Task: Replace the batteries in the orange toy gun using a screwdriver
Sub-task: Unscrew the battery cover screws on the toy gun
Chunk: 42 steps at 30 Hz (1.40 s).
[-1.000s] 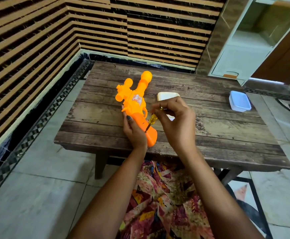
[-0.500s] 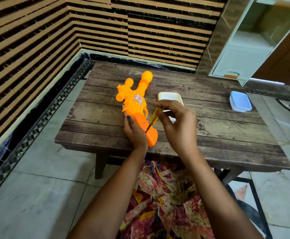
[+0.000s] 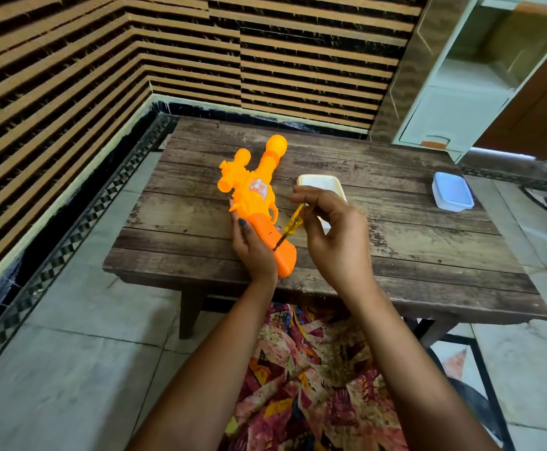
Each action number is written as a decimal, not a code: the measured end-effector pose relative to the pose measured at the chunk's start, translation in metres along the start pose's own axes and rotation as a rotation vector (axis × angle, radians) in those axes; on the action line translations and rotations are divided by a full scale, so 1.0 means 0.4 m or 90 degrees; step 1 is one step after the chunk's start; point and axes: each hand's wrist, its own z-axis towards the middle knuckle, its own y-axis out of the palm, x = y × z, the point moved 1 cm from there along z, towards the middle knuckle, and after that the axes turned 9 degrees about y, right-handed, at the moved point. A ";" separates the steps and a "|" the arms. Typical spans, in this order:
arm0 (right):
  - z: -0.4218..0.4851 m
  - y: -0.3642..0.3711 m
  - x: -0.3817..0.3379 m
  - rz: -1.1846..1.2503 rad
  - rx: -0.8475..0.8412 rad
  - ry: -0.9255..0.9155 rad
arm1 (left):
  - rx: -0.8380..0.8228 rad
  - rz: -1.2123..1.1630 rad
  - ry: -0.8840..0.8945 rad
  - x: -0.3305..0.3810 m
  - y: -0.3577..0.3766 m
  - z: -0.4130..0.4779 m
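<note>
Head view: orange toy gun on the tabletop near the front edge, handle held in the left grip; screwdriver pinched in the right grip, tip on the handle. Likely early: compartment not yet open, battery swap and refastening left to do.

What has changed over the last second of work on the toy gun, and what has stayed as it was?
The right hand has spread its fingers, earlier bunched over the screwdriver handle, as in a turn, and still pinches it. Unchanged: the tip on the gun, the left hand gripping the gun, the white box and blue box on the table.
</note>
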 end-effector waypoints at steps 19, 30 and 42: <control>0.004 0.009 -0.002 0.111 -0.001 0.038 | 0.003 -0.015 -0.014 0.014 0.001 -0.004; -0.013 0.023 0.028 0.187 -0.064 0.048 | 0.002 -0.028 -0.011 0.030 0.005 -0.005; -0.045 0.001 0.082 0.096 0.087 0.031 | -0.014 -0.049 -0.024 0.028 0.011 -0.011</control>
